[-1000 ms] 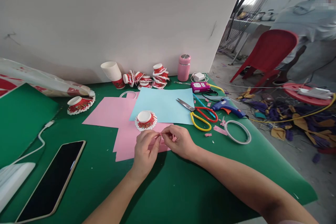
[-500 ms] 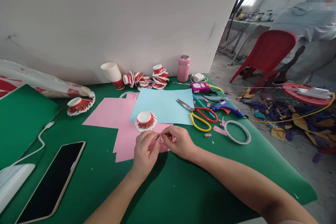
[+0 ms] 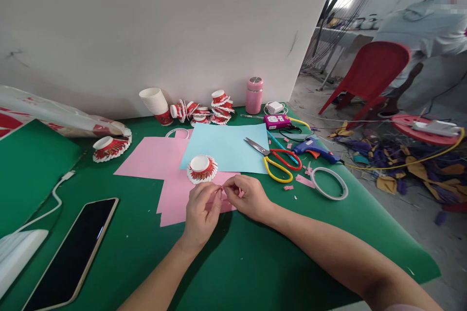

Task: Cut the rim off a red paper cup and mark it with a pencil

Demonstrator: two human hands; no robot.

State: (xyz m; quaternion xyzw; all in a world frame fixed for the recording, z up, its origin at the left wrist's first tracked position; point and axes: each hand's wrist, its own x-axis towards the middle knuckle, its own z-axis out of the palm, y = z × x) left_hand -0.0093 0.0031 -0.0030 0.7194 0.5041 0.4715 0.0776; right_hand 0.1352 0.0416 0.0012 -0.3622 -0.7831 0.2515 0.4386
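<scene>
Left hand [image 3: 200, 214] and right hand [image 3: 252, 198] pinch a tiny pink piece [image 3: 221, 188] between fingertips, cut cup [image 3: 200, 164] just beyond the left, piece's long axis unclear.

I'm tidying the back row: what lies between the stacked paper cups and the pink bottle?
Red-and-white fringed cups lie between the cup stack and pink bottle in the head view.

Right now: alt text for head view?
Left hand and right hand pinch a tiny pink piece above pink paper on a green table. Beyond: a fringed red-and-white cup, light-blue paper, scissors; rightward, a glue gun and white ring.
</scene>
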